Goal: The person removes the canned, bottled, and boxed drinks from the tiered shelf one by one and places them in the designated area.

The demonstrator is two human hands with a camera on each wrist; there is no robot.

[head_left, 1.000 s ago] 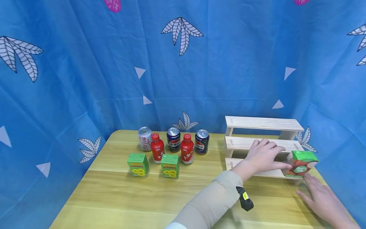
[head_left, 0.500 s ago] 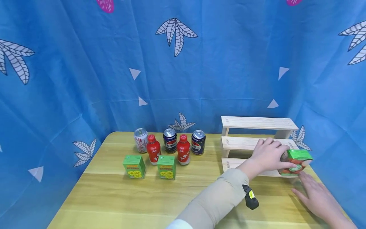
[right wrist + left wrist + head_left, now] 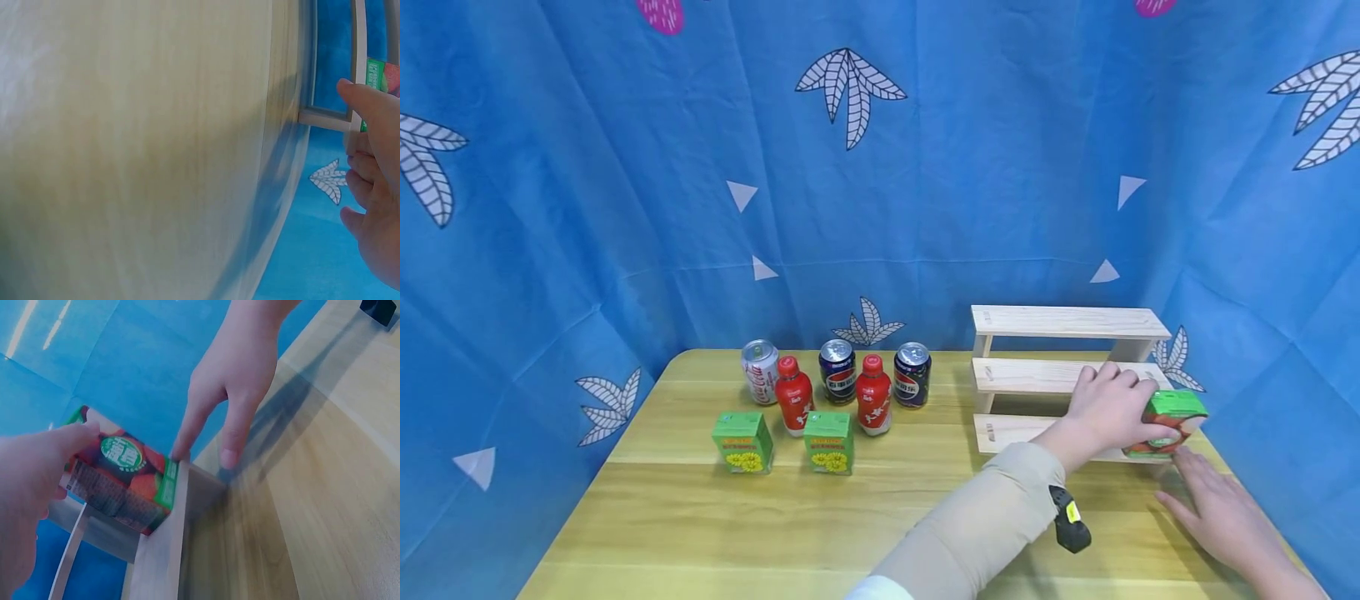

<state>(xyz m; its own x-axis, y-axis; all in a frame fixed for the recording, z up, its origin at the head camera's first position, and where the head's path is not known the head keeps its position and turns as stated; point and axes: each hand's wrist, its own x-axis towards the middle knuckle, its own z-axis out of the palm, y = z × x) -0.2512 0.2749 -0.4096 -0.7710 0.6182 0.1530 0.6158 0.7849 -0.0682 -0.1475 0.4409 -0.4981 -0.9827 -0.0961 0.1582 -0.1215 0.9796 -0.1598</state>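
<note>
My left hand (image 3: 1111, 408) grips a green-topped juice box (image 3: 1180, 402) with red fruit printed on its sides. The box is at the right end of the lowest board of a three-tier wooden shelf (image 3: 1067, 321). In the left wrist view, the thumb lies across one face of the juice box (image 3: 134, 481), and its lower edge meets the board. My right hand (image 3: 1221, 512) is at that same board end, its index fingertip against the corner beside the box and its thumb extended. In the right wrist view, the right hand (image 3: 381, 181) partly hides the board end and the box.
On the wooden table (image 3: 715, 533), two green drink cartons (image 3: 743, 443) stand left of the shelf. Behind them are two red bottles (image 3: 874, 396), two dark blue Pepsi cans (image 3: 913, 375) and a white Coca-Cola can (image 3: 761, 372). A blue curtain (image 3: 1000, 167) surrounds the table.
The head view has turned slightly right, so everything shifts left in it. The left hand remains on the juice box, which sits slightly more upright at the board's end. The right hand stays close beside it.
</note>
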